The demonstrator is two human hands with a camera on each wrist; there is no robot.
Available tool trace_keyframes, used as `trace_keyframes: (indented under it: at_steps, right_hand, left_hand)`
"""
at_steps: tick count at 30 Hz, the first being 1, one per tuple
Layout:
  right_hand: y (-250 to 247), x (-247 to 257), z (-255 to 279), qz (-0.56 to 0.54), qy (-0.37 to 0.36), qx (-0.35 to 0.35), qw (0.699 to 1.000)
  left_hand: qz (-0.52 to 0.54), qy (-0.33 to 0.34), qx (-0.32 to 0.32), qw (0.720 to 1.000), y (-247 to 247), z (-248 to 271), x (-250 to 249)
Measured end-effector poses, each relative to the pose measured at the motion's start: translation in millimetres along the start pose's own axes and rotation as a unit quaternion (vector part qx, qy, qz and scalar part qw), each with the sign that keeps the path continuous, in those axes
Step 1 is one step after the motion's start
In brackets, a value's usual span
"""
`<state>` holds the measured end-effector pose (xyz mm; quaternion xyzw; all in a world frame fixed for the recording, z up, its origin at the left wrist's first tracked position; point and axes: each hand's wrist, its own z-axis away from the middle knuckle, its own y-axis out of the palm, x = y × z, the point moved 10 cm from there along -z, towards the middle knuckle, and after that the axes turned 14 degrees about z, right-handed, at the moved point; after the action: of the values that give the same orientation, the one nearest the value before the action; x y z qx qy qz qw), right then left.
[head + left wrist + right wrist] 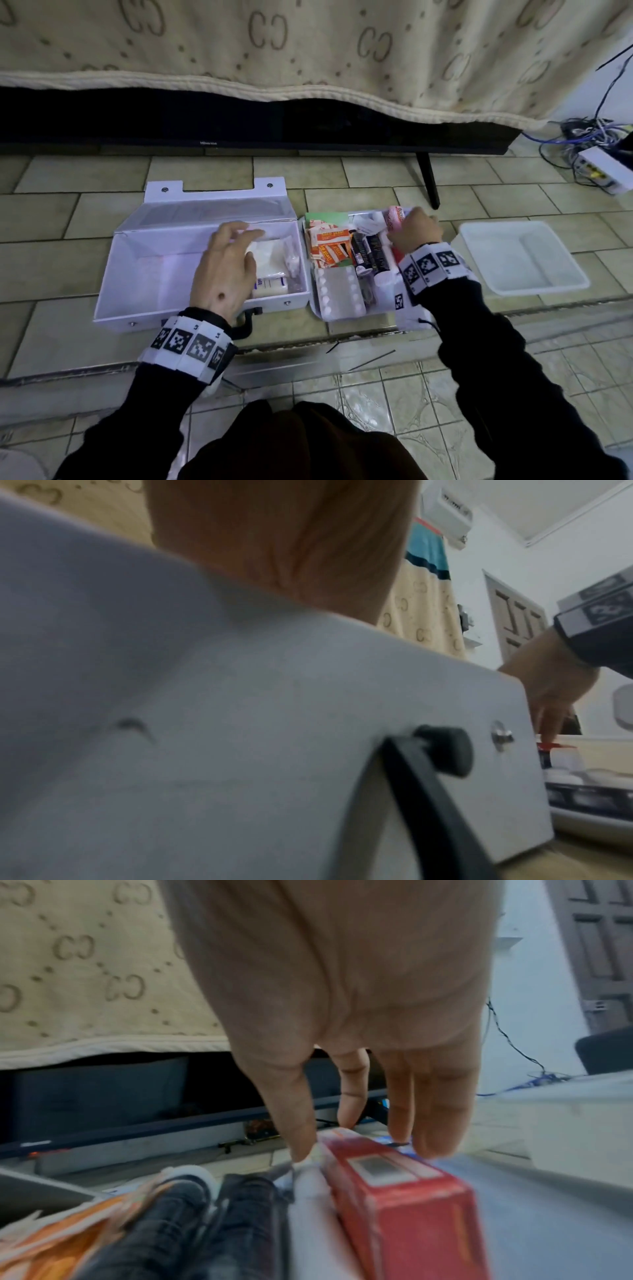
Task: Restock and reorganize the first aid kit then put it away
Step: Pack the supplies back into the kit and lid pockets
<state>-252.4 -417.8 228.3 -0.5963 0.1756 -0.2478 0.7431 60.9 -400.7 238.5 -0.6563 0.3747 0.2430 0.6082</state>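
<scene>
Head: first aid kit [137, 270] open on floor, restock step; left hand [226, 263] relaxed over gauze pack [270, 255]. Left wrist: kit wall only. Right wrist: right hand [342, 1001] pinching red box [404, 1191]; next, probably lift it into kit.

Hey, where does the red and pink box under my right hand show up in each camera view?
Head: red box at the tray's far right, under the right hand.
Left wrist: only a red sliver below the right hand's fingertips at the right edge, likely the same box; too blurred to be sure.
Right wrist: lower centre, running toward the camera, fingertips touching its far end.
Shared landmark: the patterned beige blanket behind.
</scene>
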Motion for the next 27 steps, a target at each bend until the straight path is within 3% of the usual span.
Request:
trace_keyframes:
  at_steps: [4,8,11,15,18,22,25,27]
  right_hand:
    - [16,-14,-6,0.034,-0.028,0.047,0.998]
    - [4,-19,-7,0.055,-0.045,0.019,0.997]
    - [-27,-16,0,-0.006,-0.03,-0.039,0.999]
    - [-72,49,36,-0.062,-0.169,-0.065,0.982]
    - [-97,114,81,-0.089,-0.282,-0.101,0.95]
    - [-93,208,148,-0.093,-0.462,-0.083,0.878]
    - [-66,269,190,-0.004,-0.564,-0.044,0.824]
    - [-35,298,204,0.088,-0.586,-0.011,0.806]
  left_hand:
    - [-0.004,-0.104,-0.007,0.995,7,9,20]
    - [0.013,-0.116,-0.017,0.993,6,10,20]
    - [0.048,-0.11,-0.03,0.992,1,10,19]
    - [0.143,-0.105,-0.131,0.975,-50,14,23]
    - [0.144,-0.132,-0.196,0.961,-110,17,39]
    - [0.102,-0.202,-0.212,0.951,-166,15,79]
    - [0.091,-0.256,-0.126,0.954,-165,9,110]
    - [0.075,-0.28,-0.05,0.956,-151,8,125]
